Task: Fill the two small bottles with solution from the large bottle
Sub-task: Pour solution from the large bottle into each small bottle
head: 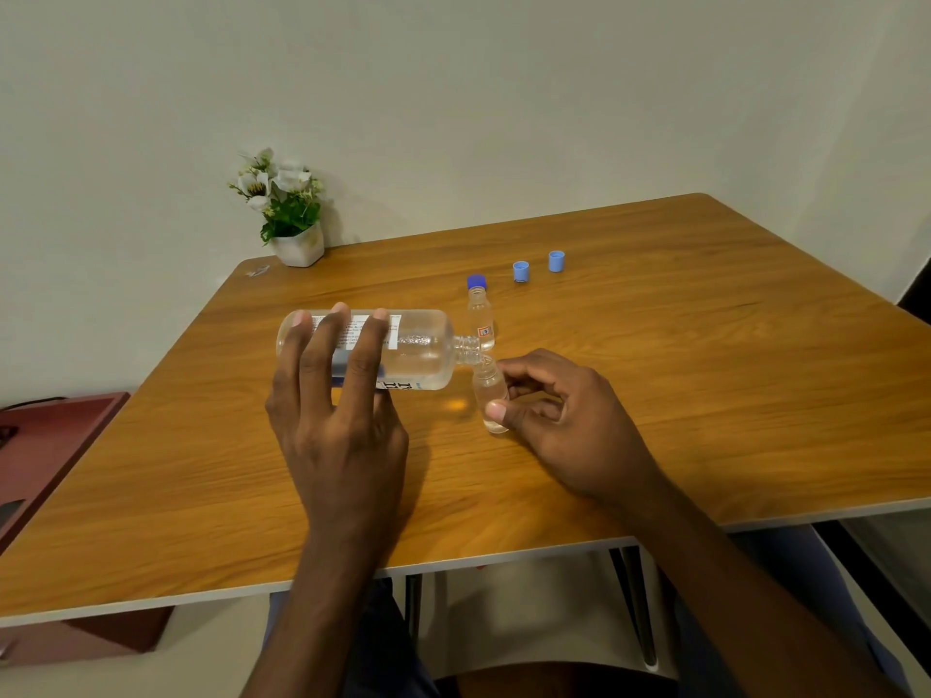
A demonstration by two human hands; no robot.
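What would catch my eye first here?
Mid-table, the left hand holds a large clear bottle sideways, its neck at the mouth of a small bottle that the right hand steadies. Just behind stands a second small bottle with a dark blue cap, and a pot of white flowers sits at the far left corner.

wooden table | flower pot | capped small bottle | two blue caps

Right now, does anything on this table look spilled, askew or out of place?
No spill shows on the wooden table. The large clear bottle is tipped only for pouring. One stray: a small clear scrap beside the white flower pot, too small to identify.
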